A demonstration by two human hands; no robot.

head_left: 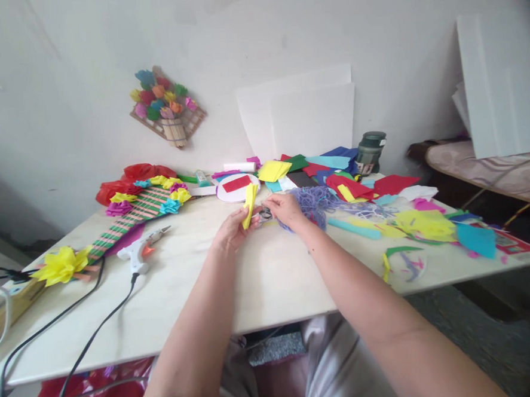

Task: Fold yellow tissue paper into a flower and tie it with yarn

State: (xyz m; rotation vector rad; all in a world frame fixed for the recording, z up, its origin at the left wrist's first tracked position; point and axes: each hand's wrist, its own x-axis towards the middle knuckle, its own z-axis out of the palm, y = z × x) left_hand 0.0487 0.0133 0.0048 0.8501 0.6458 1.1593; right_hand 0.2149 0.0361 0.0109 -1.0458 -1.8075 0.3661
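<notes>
My left hand (235, 227) grips a folded strip of yellow crepe paper (250, 205), which stands upright between the fingers. Close beside it, my right hand (284, 209) has its fingertips pinched together over a small dark, wiry item (265, 214). Whether that item is in the fingers or lies on the table cannot be made out. A tangle of purple yarn (312, 201) lies against the right hand, partly behind it. Just beyond the hands, a white oval piece (229, 195) carries a red paper rectangle (237, 183), and a yellow paper stack (274, 170) lies behind.
On the left, a white glue gun (136, 249) with a black cord (103, 334) rests near a striped craft piece (132, 221) with paper flowers. Coloured paper scraps (423, 225) spread over the right side. A dark jar (370, 153) stands at the back.
</notes>
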